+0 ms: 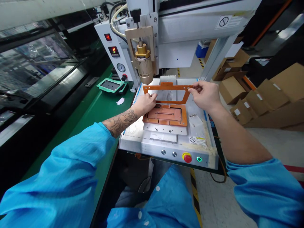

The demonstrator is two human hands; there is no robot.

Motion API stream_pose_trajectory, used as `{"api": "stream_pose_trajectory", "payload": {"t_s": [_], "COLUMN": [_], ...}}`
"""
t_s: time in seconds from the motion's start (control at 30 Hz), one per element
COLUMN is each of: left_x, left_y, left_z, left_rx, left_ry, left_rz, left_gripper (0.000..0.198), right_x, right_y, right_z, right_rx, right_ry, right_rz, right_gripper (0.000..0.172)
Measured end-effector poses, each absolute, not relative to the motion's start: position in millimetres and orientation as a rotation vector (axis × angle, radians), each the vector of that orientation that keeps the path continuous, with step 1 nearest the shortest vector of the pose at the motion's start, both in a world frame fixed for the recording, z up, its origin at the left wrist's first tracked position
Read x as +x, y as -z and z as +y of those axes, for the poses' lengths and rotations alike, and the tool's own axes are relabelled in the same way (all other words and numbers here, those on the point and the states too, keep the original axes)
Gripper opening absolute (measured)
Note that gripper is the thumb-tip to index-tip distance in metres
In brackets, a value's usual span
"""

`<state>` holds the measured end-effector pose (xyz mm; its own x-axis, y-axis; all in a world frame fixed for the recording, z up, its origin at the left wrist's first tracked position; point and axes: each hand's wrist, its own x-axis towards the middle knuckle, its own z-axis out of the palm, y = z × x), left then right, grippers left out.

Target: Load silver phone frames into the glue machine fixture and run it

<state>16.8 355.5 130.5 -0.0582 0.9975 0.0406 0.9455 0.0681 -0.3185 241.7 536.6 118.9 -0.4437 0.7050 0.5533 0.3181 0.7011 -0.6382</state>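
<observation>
An orange rectangular frame (169,86) with a wide opening is held tilted up between my two hands. My right hand (206,95) pinches its upper right corner. My left hand (146,104) has its fingers closed at the frame's left side. Just below, an orange fixture base (163,114) with a recessed centre sits on a metal plate (166,128) on the machine bed. To the right of the base lie several small screws (193,115). Above and behind the left hand hangs the machine's cylindrical metal head (144,69).
The machine's front edge carries a red emergency stop button (187,157) and a lit green button (199,159). A control box (116,50) stands at the back left. On the green table (80,126) lie a green-rimmed tray (111,85) and a paper scrap (120,101). Cardboard boxes (266,95) stand right.
</observation>
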Motion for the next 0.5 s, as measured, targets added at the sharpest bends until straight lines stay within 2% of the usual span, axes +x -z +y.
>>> {"api": "stream_pose_trajectory", "payload": {"t_s": [0.23, 0.37, 0.5], "left_x": [-3, -4, -7], "left_y": [-145, -151, -152], "left_z": [313, 334, 352], "left_rx": [-1.911, -1.971, -1.949], "left_ry": [-0.31, -0.308, -0.298], "left_rz": [-2.059, -2.021, -2.078], "left_gripper": [0.054, 0.055, 0.045], "right_x": [243, 242, 242], "right_y": [-114, -111, -111], "right_z": [539, 540, 540], "right_rx": [-0.762, -0.763, -0.774], "right_ry": [-0.53, -0.534, -0.52], "right_rz": [-2.074, -2.06, -2.07], "right_gripper": [0.017, 0.018, 0.018]}}
